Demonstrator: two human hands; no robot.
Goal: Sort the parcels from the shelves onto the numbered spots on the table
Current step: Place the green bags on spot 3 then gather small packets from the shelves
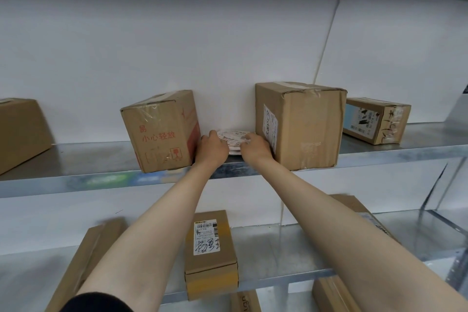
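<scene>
- The left hand's fingers (214,133) curl over the left end of a flat white soft parcel with pinkish print (231,137); their tips are hidden behind the back of the hand.
- The right hand's fingers (249,137) curl onto the right end of the same parcel, so it is held from both ends.
- The left hand (212,147) and right hand (256,147) lie close together, knuckles toward the camera, with bare forearms reaching up from below. A black sleeve (96,303) shows at the left elbow.
- The flat parcel lies on the upper grey metal shelf (76,159), back near the white wall panel (177,45), in the gap between two boxes.
- Just left of the left hand stands a brown cardboard box with red Chinese print (159,131), tilted slightly.
- Against the right hand stands a taller plain brown cardboard box with a white side label (304,126).
- Further right on that shelf is a small cardboard box with a label and black handwriting (374,121); a plain brown carton (17,131) sits at the far left edge.
- On the lower metal shelf (291,251), between the forearms, lies a narrow brown box with a handwritten white label (210,251).
- A long flat carton (83,261) lies to its left, and another carton (354,207) is partly hidden behind the right forearm.
</scene>
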